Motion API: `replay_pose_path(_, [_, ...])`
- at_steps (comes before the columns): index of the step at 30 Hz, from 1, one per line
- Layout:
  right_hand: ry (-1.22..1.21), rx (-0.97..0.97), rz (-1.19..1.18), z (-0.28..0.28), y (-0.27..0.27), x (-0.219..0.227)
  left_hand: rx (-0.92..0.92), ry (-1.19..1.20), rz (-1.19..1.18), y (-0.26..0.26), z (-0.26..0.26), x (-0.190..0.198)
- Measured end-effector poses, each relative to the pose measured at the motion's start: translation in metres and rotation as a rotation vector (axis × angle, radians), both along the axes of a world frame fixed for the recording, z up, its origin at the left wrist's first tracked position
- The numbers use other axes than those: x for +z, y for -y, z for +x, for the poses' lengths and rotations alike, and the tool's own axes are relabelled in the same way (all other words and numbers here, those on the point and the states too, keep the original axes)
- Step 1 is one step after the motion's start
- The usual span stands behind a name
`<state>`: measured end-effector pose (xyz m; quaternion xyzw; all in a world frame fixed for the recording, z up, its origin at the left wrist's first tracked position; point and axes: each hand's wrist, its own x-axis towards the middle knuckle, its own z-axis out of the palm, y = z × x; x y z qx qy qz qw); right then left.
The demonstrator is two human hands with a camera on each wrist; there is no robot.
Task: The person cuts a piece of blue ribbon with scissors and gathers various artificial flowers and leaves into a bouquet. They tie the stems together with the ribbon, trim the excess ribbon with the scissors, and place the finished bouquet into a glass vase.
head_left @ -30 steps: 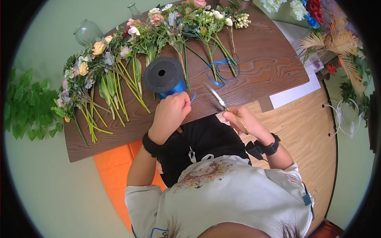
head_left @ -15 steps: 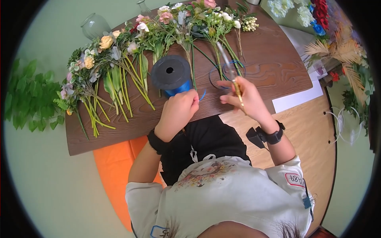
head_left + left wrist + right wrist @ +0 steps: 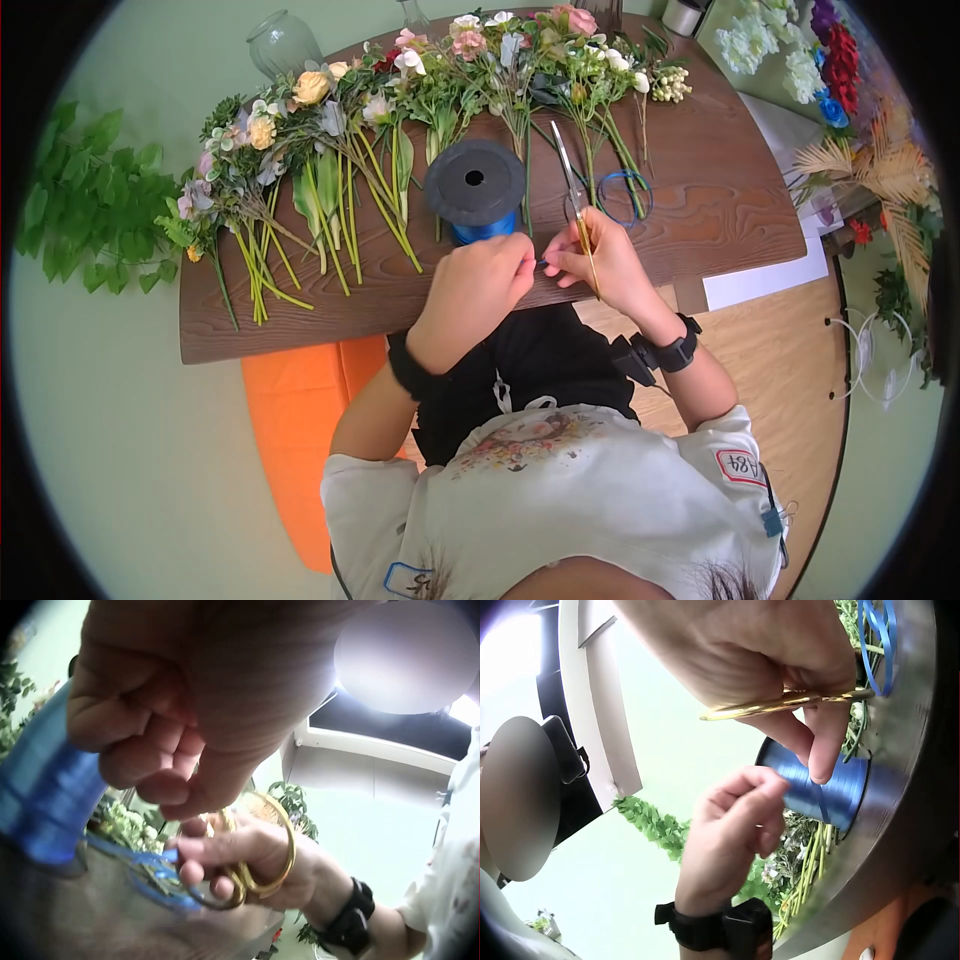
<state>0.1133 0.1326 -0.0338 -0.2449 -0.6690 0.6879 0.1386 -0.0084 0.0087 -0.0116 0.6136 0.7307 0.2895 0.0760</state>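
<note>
My right hand (image 3: pixel 612 262) holds gold-handled scissors (image 3: pixel 585 228) against the palm, blades pointing away from me. Its thumb and forefinger pinch the end of a blue ribbon (image 3: pixel 154 856), which runs back to the spool. That spool of blue ribbon (image 3: pixel 802 778) has black flanges and sits in front of my left hand (image 3: pixel 478 285). Curled fingers and a thumb laid against them shape my left hand, close to the right fingertips; no ribbon shows between them in the left wrist view.
Several bunches of artificial flowers (image 3: pixel 440 100) line the far side of the brown wooden table (image 3: pixel 720 215), stems toward me. A blue ribbon loop (image 3: pixel 627 197) lies by the right-hand stems. Glass vases (image 3: pixel 285 45) stand behind, and white paper (image 3: pixel 765 280) lies at the table's right edge.
My right hand first moves up over the table with the scissors, then inward to the left hand, and now pinches the ribbon end. The head view has shifted, so the table sits farther right.
</note>
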Motion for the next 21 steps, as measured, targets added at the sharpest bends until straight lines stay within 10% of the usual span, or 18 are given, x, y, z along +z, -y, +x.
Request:
replay_pose_path(4, [0.031,0.008,-0.021,0.009,0.004,0.002,0.066,-0.239,0.386,0.001,-0.021,0.050])
replay_pose_path(21, [0.037,0.253,-0.115,0.055,0.019,-0.010,-0.088,-0.311,-0.006,-0.042,-0.037,0.025])
